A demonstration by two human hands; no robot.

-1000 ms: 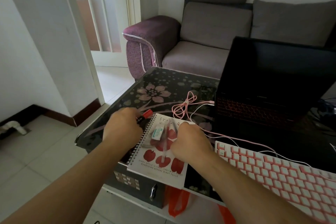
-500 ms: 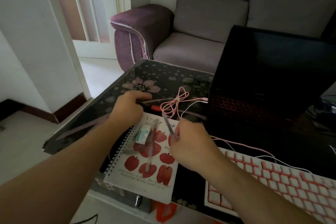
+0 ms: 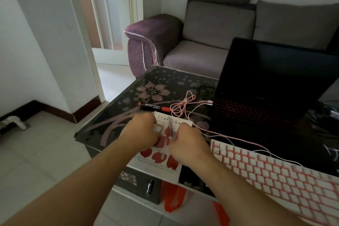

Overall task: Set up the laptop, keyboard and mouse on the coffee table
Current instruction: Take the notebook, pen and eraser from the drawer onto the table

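A person's two bare forearms reach forward over a dark glass coffee table (image 3: 113, 121) printed with pink flowers. Both hands sit close together on a spiral notebook (image 3: 161, 161) with red apples on its cover, which lies at the table's near edge. The left hand (image 3: 140, 131) has its fingers curled down around a small pale object at its fingertips; what that object is cannot be told. The right hand (image 3: 187, 141) has its fingers curled around a thin grey pen (image 3: 171, 128), whose upper end sticks up between the two hands. Just beyond the notebook, a black marker with red ends (image 3: 154, 107) lies flat on the glass, next to a bundled loop of pink cable (image 3: 180, 105). The laptop (image 3: 271, 82) stands open on the right side of the table, its screen dark and its keys glowing faint red, with the pink cable running to its left edge. The pink and white keyboard (image 3: 275, 176) lies on the table in front of the laptop, to the right of the right hand. The mouse is not visible. Under the table top, a grey safe with a keypad (image 3: 139, 183) stands on a lower shelf beside an orange plastic bag (image 3: 174, 198). A grey and purple sofa (image 3: 211, 29) stands behind the table.
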